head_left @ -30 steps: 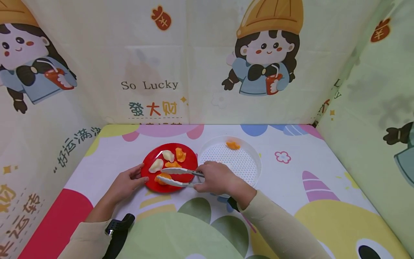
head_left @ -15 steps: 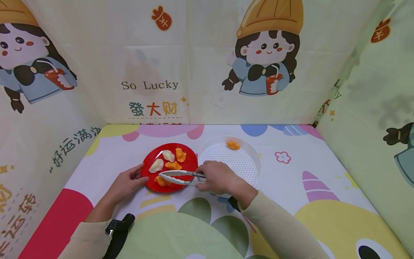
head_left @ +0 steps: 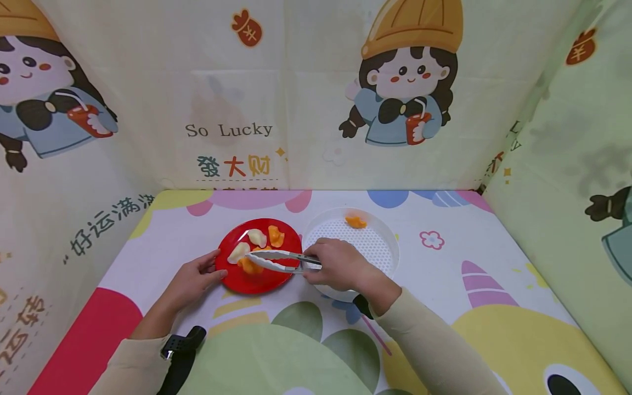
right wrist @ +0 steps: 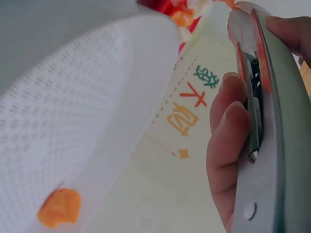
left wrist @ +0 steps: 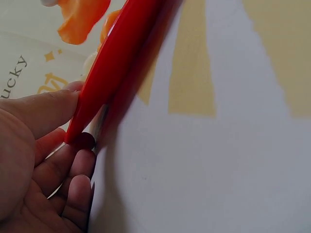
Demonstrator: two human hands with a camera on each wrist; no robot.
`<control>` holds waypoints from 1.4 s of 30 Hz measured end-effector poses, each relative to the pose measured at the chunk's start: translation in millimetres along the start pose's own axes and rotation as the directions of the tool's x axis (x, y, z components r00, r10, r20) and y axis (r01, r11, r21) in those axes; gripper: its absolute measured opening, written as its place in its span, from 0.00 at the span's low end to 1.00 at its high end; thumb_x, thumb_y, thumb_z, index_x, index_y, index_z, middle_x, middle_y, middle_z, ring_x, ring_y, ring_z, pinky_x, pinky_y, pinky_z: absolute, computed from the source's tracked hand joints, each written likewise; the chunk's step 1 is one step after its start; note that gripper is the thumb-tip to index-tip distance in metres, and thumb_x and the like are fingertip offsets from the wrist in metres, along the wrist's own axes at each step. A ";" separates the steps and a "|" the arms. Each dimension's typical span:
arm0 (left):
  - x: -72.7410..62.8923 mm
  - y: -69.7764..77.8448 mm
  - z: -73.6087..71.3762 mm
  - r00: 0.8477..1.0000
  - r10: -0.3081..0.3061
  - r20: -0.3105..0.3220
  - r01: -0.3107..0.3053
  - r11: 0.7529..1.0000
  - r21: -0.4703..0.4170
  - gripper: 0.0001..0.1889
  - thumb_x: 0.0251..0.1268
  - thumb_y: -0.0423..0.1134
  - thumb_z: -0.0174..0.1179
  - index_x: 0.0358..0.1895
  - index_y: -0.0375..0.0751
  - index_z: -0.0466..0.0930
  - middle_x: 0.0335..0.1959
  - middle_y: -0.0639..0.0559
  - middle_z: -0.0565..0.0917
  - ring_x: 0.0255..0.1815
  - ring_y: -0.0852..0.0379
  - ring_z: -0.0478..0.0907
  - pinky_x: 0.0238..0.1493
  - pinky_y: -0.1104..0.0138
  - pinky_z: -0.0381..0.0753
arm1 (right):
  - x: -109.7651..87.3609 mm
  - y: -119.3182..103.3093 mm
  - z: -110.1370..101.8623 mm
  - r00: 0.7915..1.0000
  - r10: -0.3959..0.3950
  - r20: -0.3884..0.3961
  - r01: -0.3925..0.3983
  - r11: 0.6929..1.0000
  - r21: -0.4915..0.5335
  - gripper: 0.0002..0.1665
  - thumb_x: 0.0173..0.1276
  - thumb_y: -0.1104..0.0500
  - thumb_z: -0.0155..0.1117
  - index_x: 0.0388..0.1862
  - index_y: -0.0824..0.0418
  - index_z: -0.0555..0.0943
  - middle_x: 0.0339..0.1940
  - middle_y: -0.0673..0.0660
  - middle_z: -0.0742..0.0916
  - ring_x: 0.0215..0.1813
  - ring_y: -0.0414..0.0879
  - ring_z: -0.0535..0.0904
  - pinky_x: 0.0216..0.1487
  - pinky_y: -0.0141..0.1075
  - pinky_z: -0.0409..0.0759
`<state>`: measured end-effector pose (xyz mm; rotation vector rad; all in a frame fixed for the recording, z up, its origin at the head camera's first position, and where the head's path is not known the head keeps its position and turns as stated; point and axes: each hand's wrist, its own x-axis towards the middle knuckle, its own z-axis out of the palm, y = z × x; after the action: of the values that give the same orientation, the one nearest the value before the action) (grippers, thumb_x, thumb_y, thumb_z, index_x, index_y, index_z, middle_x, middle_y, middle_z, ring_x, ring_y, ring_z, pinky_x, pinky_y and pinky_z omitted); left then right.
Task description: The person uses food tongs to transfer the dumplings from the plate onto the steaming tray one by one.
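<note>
In the head view my left hand [head_left: 195, 280] pinches the left rim of a red plate [head_left: 269, 282], thumb above and fingers below. My right hand [head_left: 338, 266] grips metal tongs [head_left: 281, 254] with pale tips, reaching over the plate from the right. An orange dumpling-shaped piece [head_left: 249, 267] sits between the tong tips, close over the plate. Also on the plate are white dumpling-shaped pieces [head_left: 239, 253] and another orange piece [head_left: 276, 236]; the tongs partly cover one more orange one. In the right wrist view the tongs [right wrist: 274, 121] lie between thumb and curled fingers.
Right beside the red plate stands a round white perforated tray [head_left: 367, 258], with one orange dumpling-shaped piece [head_left: 355, 222] near its far edge. My right forearm passes over the printed tablecloth [head_left: 429, 274]. A patterned cloth wall [head_left: 311, 120] rises behind the table.
The tongs first drew back off the near orange piece, then came together around it. That piece has shifted up and slightly right with them. My left hand and the plate stay put.
</note>
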<state>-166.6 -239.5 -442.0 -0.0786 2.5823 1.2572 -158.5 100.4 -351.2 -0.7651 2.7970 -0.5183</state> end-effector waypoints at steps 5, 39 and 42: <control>-0.9 1.4 0.9 1.000 0.005 -0.006 -0.005 1.000 0.006 0.46 0.63 0.47 0.69 0.79 0.37 0.54 0.70 0.28 0.67 0.68 0.30 0.64 0.48 0.55 0.85 | -4.1 5.7 -8.0 0.999 0.004 -0.046 -0.004 1.000 0.005 0.24 0.59 0.51 0.77 0.53 0.56 0.85 0.42 0.49 0.84 0.43 0.42 0.77 0.39 0.34 0.82; -1.2 1.8 2.5 0.999 -0.012 -0.030 0.012 1.000 0.016 0.45 0.64 0.47 0.68 0.79 0.37 0.53 0.71 0.27 0.64 0.69 0.30 0.63 0.49 0.53 0.84 | -68.3 115.4 -45.5 0.936 0.206 -0.284 -0.219 0.976 -0.015 0.26 0.64 0.50 0.69 0.56 0.65 0.84 0.48 0.62 0.86 0.45 0.56 0.80 0.39 0.51 0.76; -1.2 1.3 3.0 1.000 -0.013 -0.028 0.013 1.000 0.014 0.46 0.64 0.47 0.69 0.79 0.37 0.53 0.71 0.27 0.64 0.68 0.29 0.63 0.49 0.53 0.84 | -67.1 120.7 -43.2 0.935 0.215 -0.283 -0.230 0.973 -0.019 0.27 0.64 0.49 0.69 0.56 0.65 0.84 0.49 0.63 0.86 0.47 0.57 0.80 0.40 0.53 0.76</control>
<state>-165.0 -236.5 -442.4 -0.1107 2.6093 1.2417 -168.4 244.8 -351.2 -0.3986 3.1156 -0.5517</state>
